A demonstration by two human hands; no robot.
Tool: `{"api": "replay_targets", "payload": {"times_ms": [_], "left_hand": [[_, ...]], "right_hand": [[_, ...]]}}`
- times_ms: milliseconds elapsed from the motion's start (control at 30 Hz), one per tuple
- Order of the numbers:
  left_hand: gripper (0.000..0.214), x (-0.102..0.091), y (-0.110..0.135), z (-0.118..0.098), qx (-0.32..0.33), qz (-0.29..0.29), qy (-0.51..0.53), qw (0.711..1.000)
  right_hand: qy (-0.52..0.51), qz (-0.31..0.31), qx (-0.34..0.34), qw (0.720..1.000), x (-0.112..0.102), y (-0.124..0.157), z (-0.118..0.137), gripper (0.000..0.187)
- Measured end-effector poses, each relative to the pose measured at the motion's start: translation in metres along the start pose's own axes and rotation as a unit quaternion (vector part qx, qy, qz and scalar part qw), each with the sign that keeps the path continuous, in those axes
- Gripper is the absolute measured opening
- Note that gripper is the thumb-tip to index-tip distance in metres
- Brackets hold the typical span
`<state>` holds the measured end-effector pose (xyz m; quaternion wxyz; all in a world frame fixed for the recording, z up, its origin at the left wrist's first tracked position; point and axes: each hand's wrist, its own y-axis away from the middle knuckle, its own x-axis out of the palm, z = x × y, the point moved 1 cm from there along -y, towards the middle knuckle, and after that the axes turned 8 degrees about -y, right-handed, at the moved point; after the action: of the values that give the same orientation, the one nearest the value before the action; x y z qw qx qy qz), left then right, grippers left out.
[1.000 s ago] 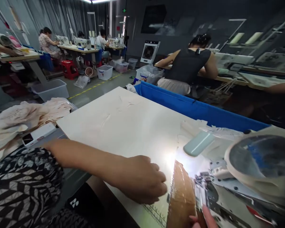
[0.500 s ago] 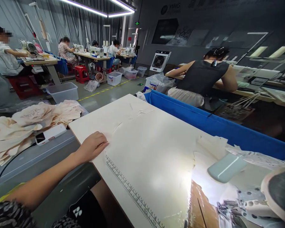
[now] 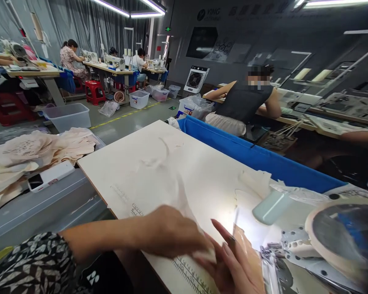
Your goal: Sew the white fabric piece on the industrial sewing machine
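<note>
My left hand [image 3: 174,232] is closed on a thin white fabric piece [image 3: 182,196], drawn up in a fold from the white board [image 3: 116,155]. A small end of the fabric shows below my left fingers. My right hand [image 3: 236,263] comes in from the bottom edge, close against the left fingertips. Its fingers are long and partly parted. A thin, pale, pointed thing [image 3: 235,216] sticks up by them; I cannot make out its kind. Printed ruler marks [image 3: 187,271] run along the board's near side under both hands.
A pale green block [image 3: 271,206] and sewing machine parts [image 3: 294,245] are at the right. Blue cloth [image 3: 233,143] lines the far side. Cut beige pieces [image 3: 49,149] and a white device [image 3: 50,175] lie left. A person in a dark top [image 3: 242,102] sits beyond.
My left hand has moved right from the board's left edge, lifting the fabric into a fold. My right hand has come into view. The whole view has turned slightly right.
</note>
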<state>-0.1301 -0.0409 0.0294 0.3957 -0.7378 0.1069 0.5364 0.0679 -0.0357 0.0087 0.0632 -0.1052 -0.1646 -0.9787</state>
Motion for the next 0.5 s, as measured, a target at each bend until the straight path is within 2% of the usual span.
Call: {"api": "replay_targets", "payload": {"times_ms": [67, 133, 167, 233, 267, 333, 367, 500], "left_hand": [[0.026, 0.017, -0.010, -0.023, 0.116, 0.049, 0.056, 0.990], [0.027, 0.033, -0.013, -0.040, 0.191, 0.106, 0.104, 0.970], [0.025, 0.039, -0.014, -0.046, 0.211, 0.136, 0.122, 0.960], [0.017, 0.046, -0.012, -0.053, 0.237, 0.187, 0.150, 0.942], [0.014, 0.045, -0.011, -0.053, 0.240, 0.192, 0.160, 0.938], [0.013, 0.034, -0.010, -0.043, 0.194, 0.159, 0.161, 0.955], [0.015, 0.027, -0.010, -0.032, 0.128, 0.127, 0.149, 0.972], [0.021, 0.004, -0.014, 0.027, -0.054, 0.021, 0.090, 0.994]], "right_hand": [[0.032, 0.014, 0.001, 0.999, 0.006, -0.010, 0.006, 0.046], [0.038, 0.034, 0.025, 0.998, 0.012, -0.018, 0.008, 0.050], [0.035, 0.063, 0.043, 0.996, 0.015, -0.019, 0.007, 0.051], [0.036, 0.056, 0.007, 0.998, 0.019, -0.020, 0.006, 0.046], [0.030, 0.043, -0.015, 0.999, 0.018, -0.018, 0.005, 0.043], [0.001, 0.000, -0.049, 0.999, 0.009, -0.010, 0.002, 0.039], [-0.023, -0.018, -0.048, 0.998, 0.002, -0.004, 0.001, 0.038], [-0.083, -0.072, 0.004, 0.994, -0.025, 0.029, -0.006, 0.045]]}}
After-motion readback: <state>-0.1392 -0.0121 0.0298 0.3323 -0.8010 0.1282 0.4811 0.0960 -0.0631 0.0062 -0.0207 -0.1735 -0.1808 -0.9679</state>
